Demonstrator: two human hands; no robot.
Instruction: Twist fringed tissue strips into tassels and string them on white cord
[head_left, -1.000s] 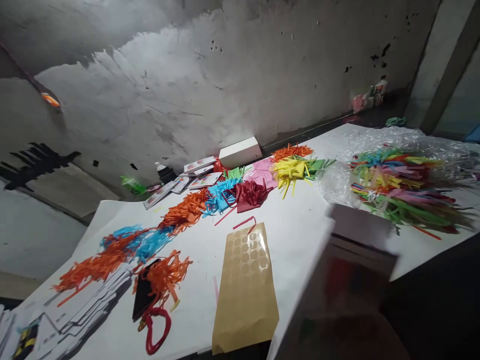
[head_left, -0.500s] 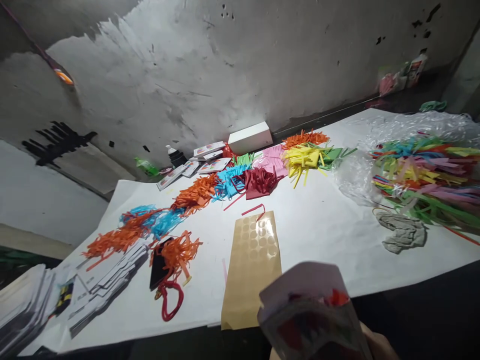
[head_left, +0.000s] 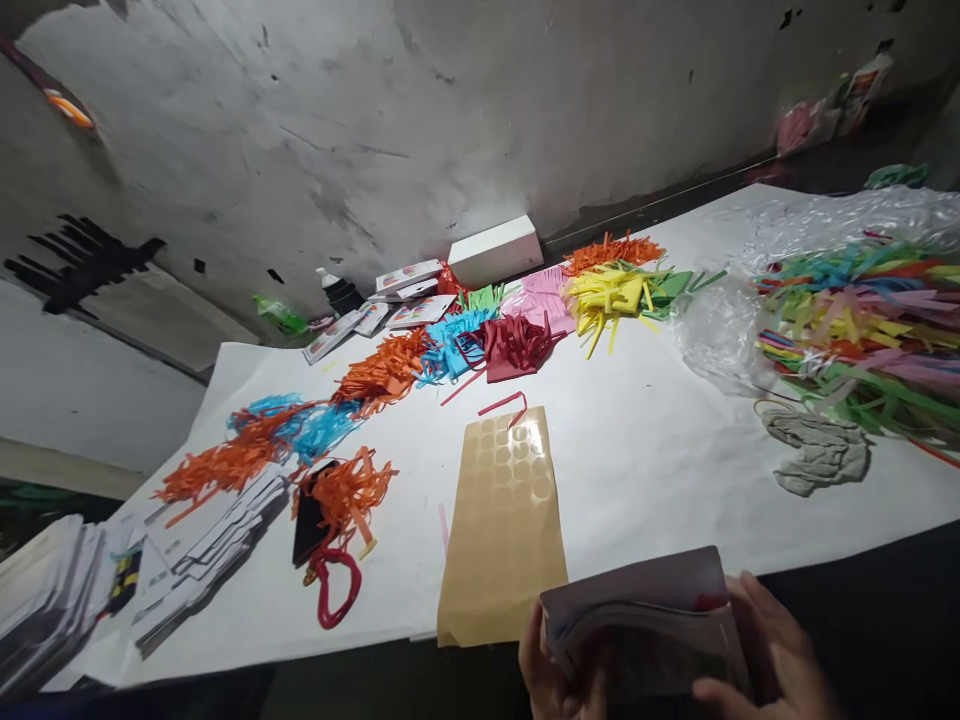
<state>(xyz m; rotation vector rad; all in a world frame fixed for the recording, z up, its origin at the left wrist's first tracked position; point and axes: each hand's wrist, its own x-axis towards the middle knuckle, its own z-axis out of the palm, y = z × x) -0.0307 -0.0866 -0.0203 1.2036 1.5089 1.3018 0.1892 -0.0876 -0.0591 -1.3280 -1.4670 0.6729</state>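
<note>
Left hand [head_left: 551,675]: I had its fingers clamped on the card stack [head_left: 637,625].
Right hand [head_left: 776,660]: fingers clamped on the stack's right edge.
Nearby: brown sticker sheet [head_left: 502,525] on the tabletop [head_left: 660,450].

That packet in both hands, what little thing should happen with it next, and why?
Probably bring the packet forward and set it on the white table, near the brown sticker sheet. Both the left hand and right hand grip it at the table's near edge, with its mouth looking open, and bare table lies just ahead.
</note>
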